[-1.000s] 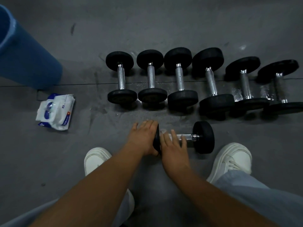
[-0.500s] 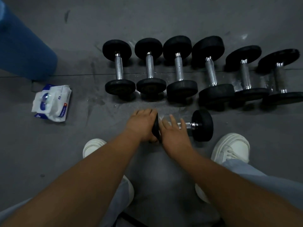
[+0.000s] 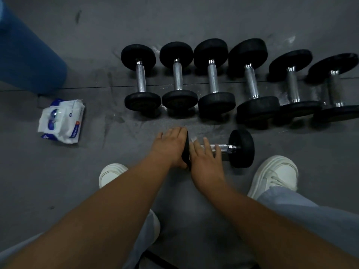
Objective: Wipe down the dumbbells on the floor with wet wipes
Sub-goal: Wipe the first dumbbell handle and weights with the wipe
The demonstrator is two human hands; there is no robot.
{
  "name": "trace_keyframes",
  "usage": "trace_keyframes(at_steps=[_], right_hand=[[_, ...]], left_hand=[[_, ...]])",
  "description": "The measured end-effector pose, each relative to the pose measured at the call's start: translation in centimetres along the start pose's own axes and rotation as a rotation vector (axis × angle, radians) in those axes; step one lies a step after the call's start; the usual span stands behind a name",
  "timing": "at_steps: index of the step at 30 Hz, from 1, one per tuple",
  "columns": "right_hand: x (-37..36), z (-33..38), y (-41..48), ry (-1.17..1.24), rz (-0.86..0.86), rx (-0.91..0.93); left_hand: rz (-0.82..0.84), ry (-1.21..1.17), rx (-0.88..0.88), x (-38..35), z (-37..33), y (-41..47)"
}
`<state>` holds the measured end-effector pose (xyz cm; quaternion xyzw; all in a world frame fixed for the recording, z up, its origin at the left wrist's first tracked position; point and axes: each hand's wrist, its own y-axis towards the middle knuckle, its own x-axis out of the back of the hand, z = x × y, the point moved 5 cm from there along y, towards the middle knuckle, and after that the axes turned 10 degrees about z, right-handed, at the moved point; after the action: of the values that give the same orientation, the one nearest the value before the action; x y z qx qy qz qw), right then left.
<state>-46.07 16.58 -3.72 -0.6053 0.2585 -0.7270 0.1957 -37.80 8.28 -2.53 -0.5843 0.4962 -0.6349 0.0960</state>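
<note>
A small dumbbell (image 3: 241,148) with black heads and a chrome handle lies crosswise on the floor between my feet. My left hand (image 3: 169,146) rests flat against the outer face of its left head, fingers straight. My right hand (image 3: 206,158) lies over the handle just right of that head, fingers bent over a white wet wipe (image 3: 194,139), of which only a corner shows. Behind, several more dumbbells stand in a row (image 3: 212,78). The wipe pack (image 3: 61,121) lies on the floor at the left.
A blue bin (image 3: 29,55) stands at the far left, behind the wipe pack. My white shoes (image 3: 275,175) flank the small dumbbell. The grey floor (image 3: 194,16) shows wet streaks around the row.
The view tilted so everything sits a little higher in frame. Both hands stay on the small dumbbell; my right hand's fingers shifted slightly on the handle.
</note>
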Motion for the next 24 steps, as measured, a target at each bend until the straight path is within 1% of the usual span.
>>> trace_keyframes(at_steps=[2,5,7,9,14,17,19,21,24], right_hand=[[-0.5,0.2,-1.0,0.004,-0.008,0.009],[0.3,-0.1,0.7,-0.011,-0.048,0.005],[1.0,-0.2,2.3,-0.024,-0.024,-0.014],[0.6,-0.1,2.3,0.018,-0.009,-0.040],[0.0,-0.2,1.0,0.011,-0.117,-0.053],[0.9,-0.4,2.7,0.005,-0.029,-0.043],[0.5,-0.1,1.8,0.030,-0.018,-0.058],[-0.7,0.2,0.2,0.066,-0.040,-0.040],[-0.6,-0.2,0.2,0.025,-0.100,-0.009]], left_hand=[[0.012,0.022,0.009,0.2,0.0,0.3],[-0.002,0.065,0.016,1.2,0.2,0.9],[-0.005,0.054,0.008,1.4,0.4,1.0],[0.008,0.030,-0.013,1.2,0.4,0.9],[0.008,-0.014,-0.038,1.2,0.4,1.1],[-0.002,-0.044,-0.034,1.0,0.4,1.1],[0.004,-0.041,-0.024,0.6,0.3,0.9],[-0.006,-0.027,-0.021,0.3,0.1,0.8],[-0.017,0.024,-0.028,0.5,-0.1,0.9]])
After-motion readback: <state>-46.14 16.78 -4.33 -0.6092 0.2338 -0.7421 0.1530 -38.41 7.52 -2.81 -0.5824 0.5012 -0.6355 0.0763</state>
